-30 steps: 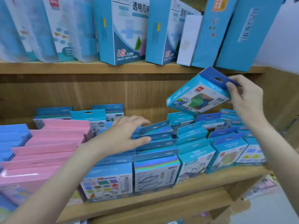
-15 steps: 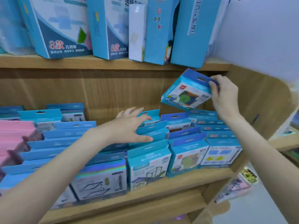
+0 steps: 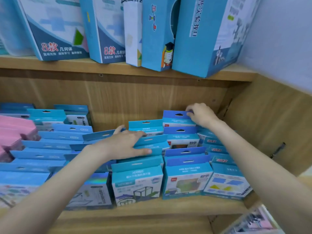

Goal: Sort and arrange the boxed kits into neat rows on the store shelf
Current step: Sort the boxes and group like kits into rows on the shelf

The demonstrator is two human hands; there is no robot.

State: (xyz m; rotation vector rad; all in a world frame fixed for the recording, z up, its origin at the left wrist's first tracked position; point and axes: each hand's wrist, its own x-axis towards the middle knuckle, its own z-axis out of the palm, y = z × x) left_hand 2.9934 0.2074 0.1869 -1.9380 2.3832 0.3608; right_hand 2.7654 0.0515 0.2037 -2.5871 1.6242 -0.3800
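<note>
The wooden shelf (image 3: pixel 152 210) fills the view, packed front to back with rows of boxed kits; tall blue boxes (image 3: pixel 199 36) lean together on the board above; a stack of pink boxes (image 3: pixel 15 130) sits at the far left. Down to the action now: the dark-blue-tabbed kit (image 3: pixel 177 118) stands upright at the very back of its row, just in front of the back panel, with like kits lined up ahead of it; the right hand (image 3: pixel 200 115) has it by the hang tab, fingers curled over the tab's right corner in a narrow pinch, so the box hangs below and to the left of the grip. The left hand (image 3: pixel 125 144) lies spread and flat across the teal kits (image 3: pixel 148 142) in the neighbouring row, fingers straight, pressing on their tabs. These look like light, thin cardboard cartons; stiff enough to stand, but the tab would likely bend under a hard tug, so taking the body by its sides seems the safer hold.
</note>
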